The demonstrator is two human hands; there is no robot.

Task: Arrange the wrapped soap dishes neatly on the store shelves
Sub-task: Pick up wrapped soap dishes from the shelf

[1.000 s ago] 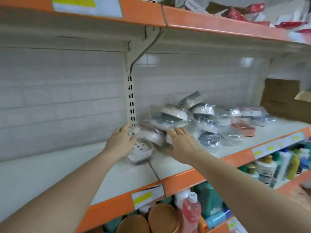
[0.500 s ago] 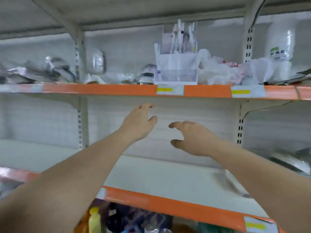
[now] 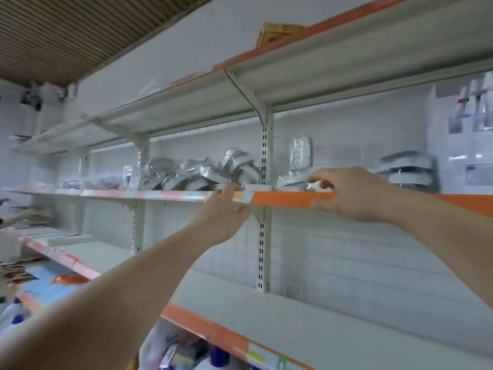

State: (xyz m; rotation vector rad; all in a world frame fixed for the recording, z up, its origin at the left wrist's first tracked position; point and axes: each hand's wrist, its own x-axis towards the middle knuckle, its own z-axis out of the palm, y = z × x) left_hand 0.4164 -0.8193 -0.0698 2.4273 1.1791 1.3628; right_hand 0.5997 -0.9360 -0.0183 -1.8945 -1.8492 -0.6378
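Left hand (image 3: 221, 217): one, grip spread, fingertips at the shelf edge (image 3: 282, 198).
Right hand (image 3: 352, 193): one, grip pinching a wrapped soap dish (image 3: 293, 180).
Heap left of grip: wrapped soap dishes (image 3: 213, 173), count unclear.

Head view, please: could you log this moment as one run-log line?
left hand: open at shelf edge | right hand: fingers pinch wrapped soap dish | pile of wrapped dishes: untidy

Both hands (image 3: 223, 213) (image 3: 346, 192) raised, fingers loosely curled.
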